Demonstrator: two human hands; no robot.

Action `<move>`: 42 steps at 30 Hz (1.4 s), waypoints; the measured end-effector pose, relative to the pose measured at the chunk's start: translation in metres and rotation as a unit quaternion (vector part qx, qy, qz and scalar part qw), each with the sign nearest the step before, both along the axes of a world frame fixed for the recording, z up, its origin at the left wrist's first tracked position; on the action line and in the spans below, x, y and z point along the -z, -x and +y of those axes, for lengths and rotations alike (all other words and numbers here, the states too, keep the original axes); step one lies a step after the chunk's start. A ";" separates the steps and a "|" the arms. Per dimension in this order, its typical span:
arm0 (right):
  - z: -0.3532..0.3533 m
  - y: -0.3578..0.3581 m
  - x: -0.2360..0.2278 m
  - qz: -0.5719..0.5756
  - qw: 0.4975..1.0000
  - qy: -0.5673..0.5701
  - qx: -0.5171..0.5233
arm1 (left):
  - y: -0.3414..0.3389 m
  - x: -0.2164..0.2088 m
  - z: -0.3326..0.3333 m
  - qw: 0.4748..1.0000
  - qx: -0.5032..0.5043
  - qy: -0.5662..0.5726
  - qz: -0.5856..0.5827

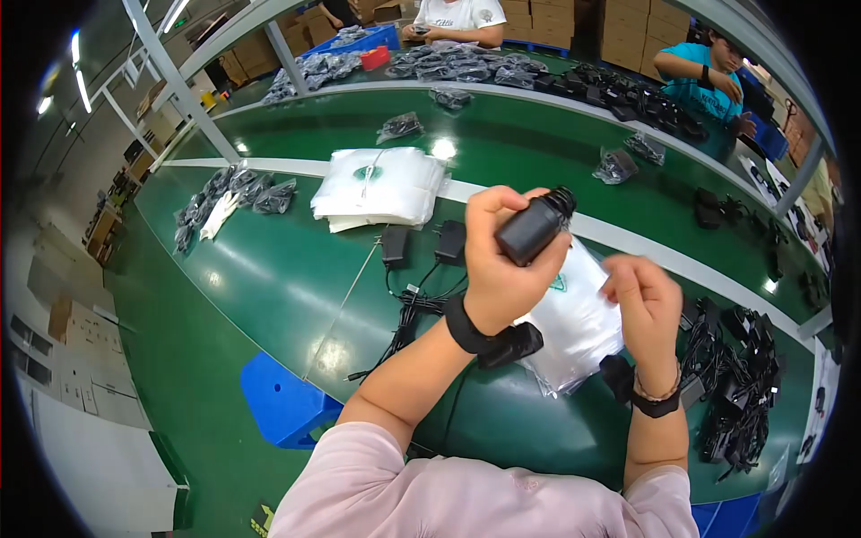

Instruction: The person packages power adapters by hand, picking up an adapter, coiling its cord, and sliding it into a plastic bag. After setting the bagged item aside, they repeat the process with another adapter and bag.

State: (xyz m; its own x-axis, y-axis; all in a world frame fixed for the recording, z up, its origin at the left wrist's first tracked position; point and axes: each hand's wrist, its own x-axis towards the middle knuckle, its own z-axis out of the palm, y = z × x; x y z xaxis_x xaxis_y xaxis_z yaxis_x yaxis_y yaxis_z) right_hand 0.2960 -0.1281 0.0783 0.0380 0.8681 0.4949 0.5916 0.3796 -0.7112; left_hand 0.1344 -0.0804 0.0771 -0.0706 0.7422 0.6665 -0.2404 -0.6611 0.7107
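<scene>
My left hand (pixel 502 287) is wrapped round a black power adapter (pixel 527 235), raised above the bench. Coiled black cable (pixel 563 201) shows at the adapter's upper end. To its right, my right hand (pixel 649 309) has its fingers curled in, slightly blurred; whatever they may hold is hidden. It is beside a stack of clear plastic bags (pixel 574 332) lying under and between my hands. Left of my left hand, two black adapters (pixel 395 247) lie with their cables (pixel 408 314) trailing toward me.
A thick pile of clear bags (pixel 377 193) lies at the far left of centre. Bagged adapters and a white glove (pixel 220 215) lie further left. Tangled adapters (pixel 740 386) sit at right. Across the green conveyor (pixel 520 134), people work beside heaped bagged items (pixel 457 65). A blue stool (pixel 280 403) stands near left.
</scene>
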 end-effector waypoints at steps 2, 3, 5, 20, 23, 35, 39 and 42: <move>0.007 0.000 0.008 0.289 0.907 0.240 -0.190 | 0.002 0.000 0.004 0.992 -0.044 -0.118 -0.007; 0.010 0.000 0.012 0.419 0.795 0.344 -0.273 | 0.000 0.003 0.003 0.992 -0.041 -0.116 -0.009; 0.018 0.005 0.015 0.478 0.781 0.319 -0.244 | -0.006 0.009 -0.006 0.992 0.033 -0.120 0.036; 0.018 0.009 0.029 0.455 0.860 0.185 -0.141 | -0.019 0.014 -0.017 0.977 0.162 0.135 -0.021; 0.012 0.008 0.010 0.370 0.893 0.205 -0.154 | -0.023 0.012 -0.019 0.988 0.119 0.099 -0.027; 0.013 -0.007 0.017 0.313 0.931 0.100 -0.157 | -0.026 0.013 -0.014 0.976 0.167 0.136 -0.028; 0.008 0.000 0.019 0.388 0.890 0.096 -0.220 | -0.034 0.010 -0.018 0.966 0.183 0.155 -0.095; 0.002 0.002 0.013 0.403 0.875 0.096 -0.250 | -0.034 0.010 -0.013 0.968 0.212 0.105 -0.081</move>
State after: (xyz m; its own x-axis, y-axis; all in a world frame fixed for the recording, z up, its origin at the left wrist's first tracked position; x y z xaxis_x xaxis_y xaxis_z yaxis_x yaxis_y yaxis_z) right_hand 0.2945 -0.1257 0.0650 -0.1013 0.9399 0.3260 -0.3373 0.2758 -0.9001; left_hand 0.1683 -0.0933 0.0670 0.1792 0.8450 0.5038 -0.5776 -0.3242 0.7492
